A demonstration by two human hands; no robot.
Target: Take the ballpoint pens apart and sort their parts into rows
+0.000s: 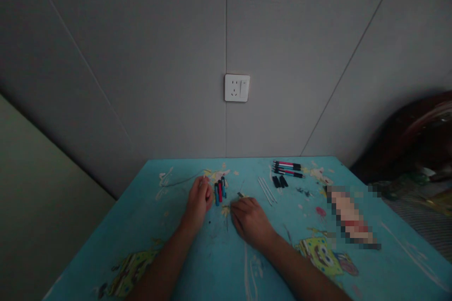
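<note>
Okay, right hand [250, 220] is nearest on the table [212, 263], fingers bent, tips hidden; left hand [200, 195] is curled, and I can't tell what either pinches, if anything. Pen barrels [220, 191] lie between them, just right of the left hand, which is closer, long axes near-far. Farther right: white refills [267, 191], black sleeves [280, 182], pens [287, 172], then far table edge along the wall [190, 117].

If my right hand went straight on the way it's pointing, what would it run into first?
Probably the row of blue and red pen pieces, ahead and to the left of your right hand, though its height above the table is hard to judge.
</note>
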